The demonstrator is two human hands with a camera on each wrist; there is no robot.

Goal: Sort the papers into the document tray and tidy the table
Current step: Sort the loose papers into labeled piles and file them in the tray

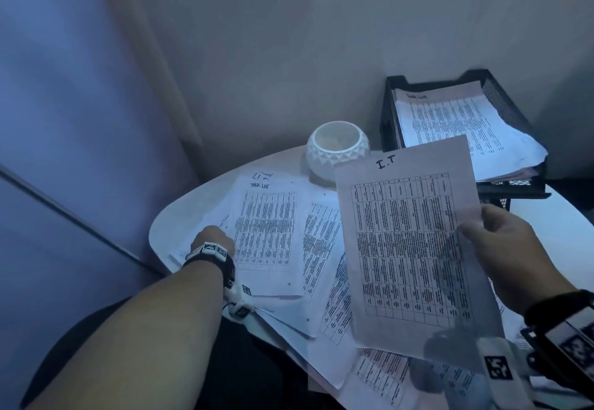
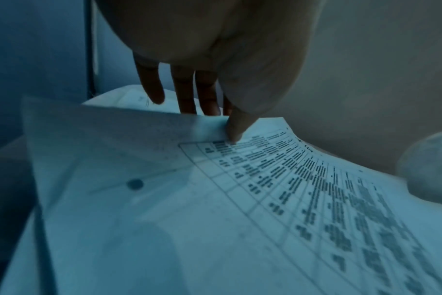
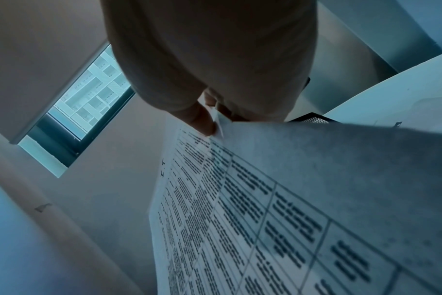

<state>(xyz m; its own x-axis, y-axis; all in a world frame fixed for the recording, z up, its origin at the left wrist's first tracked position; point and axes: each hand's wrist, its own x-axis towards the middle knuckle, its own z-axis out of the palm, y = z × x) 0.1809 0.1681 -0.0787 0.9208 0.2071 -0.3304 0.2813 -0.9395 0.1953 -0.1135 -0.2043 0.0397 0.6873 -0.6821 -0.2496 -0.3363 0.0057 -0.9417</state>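
**Sheet by sheet, a cluttered table is cleared into the tray**

Dim bluish light falls on a small rounded table [image 1: 180,213] set against a plain wall, its top strewn with printed sheets. At right, the person's right hand [image 1: 511,245] pinches the edge of a sheet headed "I.T" [image 1: 408,249], thumb on the printed face and fingers behind, holding it lifted above the loose papers [image 1: 318,249]. The left hand [image 1: 213,237] pinches up the edge of a sheet headed "Task List" [image 1: 270,236] at the pile's near-left side; the left wrist view shows the thumb pressing its printed face and the fingers going behind it.

The black mesh document tray [image 1: 390,110] stands beyond the lifted sheet, at the table's back, already holding a thick stack, and appears to have a lower tier. Judged from this, the I.T sheet would go in best kept flat, led over the tray's open front and squared to the stack.

A white faceted bowl [image 1: 337,149] sits just left of the tray, near the sheet's likely path. Several papers overhang the table's near edge and could slide off if nudged. Open room lies mainly above the pile.
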